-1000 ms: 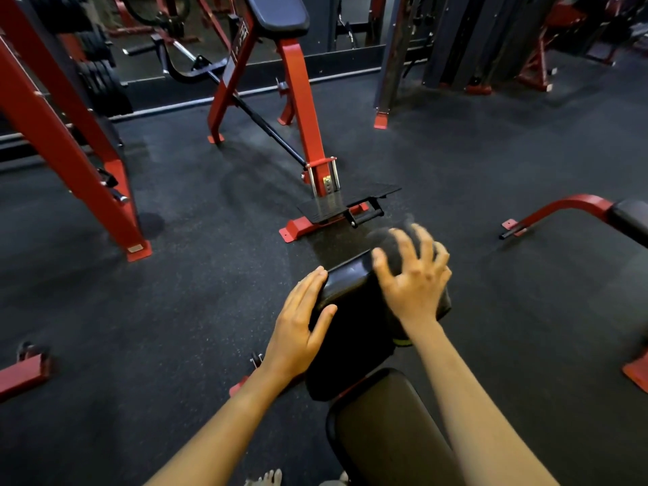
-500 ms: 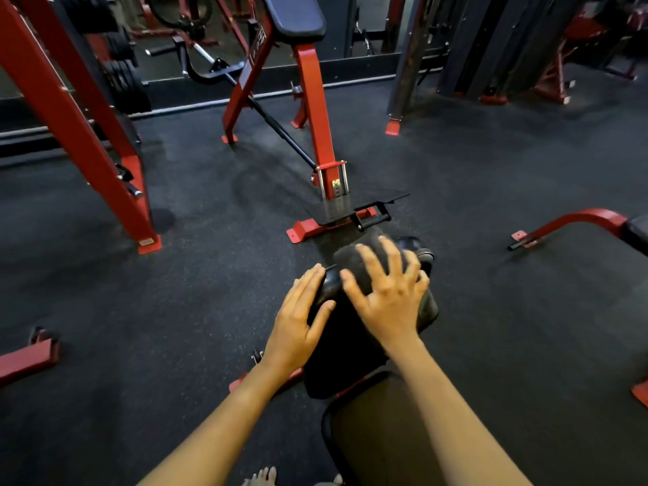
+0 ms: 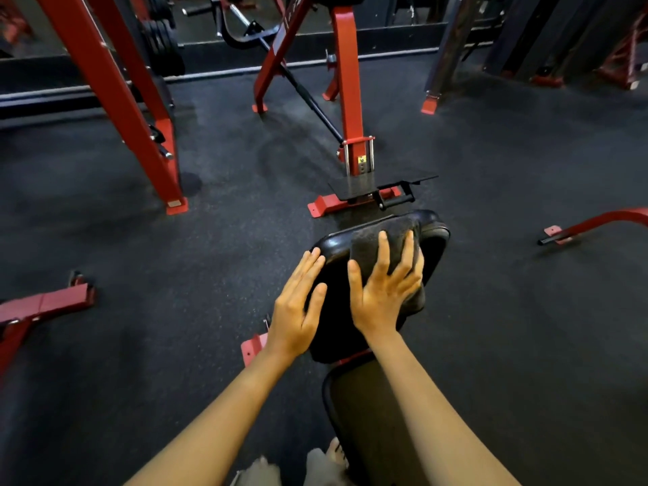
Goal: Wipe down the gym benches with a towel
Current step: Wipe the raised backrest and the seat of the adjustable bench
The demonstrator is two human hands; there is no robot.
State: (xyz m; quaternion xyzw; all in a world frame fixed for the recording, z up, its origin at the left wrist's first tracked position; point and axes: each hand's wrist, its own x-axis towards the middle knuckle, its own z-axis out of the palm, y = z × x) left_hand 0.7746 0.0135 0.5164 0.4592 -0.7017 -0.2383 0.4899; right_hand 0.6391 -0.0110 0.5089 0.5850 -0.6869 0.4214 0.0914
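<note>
Pressure is what matters in this wipe. I have my right hand [image 3: 384, 296] flat on the dark grey folded terry towel [image 3: 368, 240], its fingers [image 3: 384, 252] spread and nearly straight. They press the cloth onto the black padded vinyl bench [image 3: 336, 331] just right of the frame's centre, and nothing is curled round the cloth. The towel lies over the far half of the pad. Its upper edge reaches close to the rounded far rim, and its lower corner is bunched under the heel of my palm. My left hand [image 3: 298, 306] rests open on the pad's left edge, fingers [image 3: 310, 271] together and straight. It is apart from the towel and steadies the pad without gripping it.

To do this step well, I would hold the right palm flat so the whole fold bears on the vinyl, not just the fingertips. I would draw it in overlapping passes along the pad. The bare strip between my hands looks unwiped to me, so it needs a pass. So does the left edge under my left hand, which must shift for that.

Since the cloth is only pressed, not held, I judge it may ruck up or slide off the rounded rim. A thumb hooked over its near corner would guard against that.

The second dark seat pad [image 3: 378, 433] at the bottom centre comes after.
</note>
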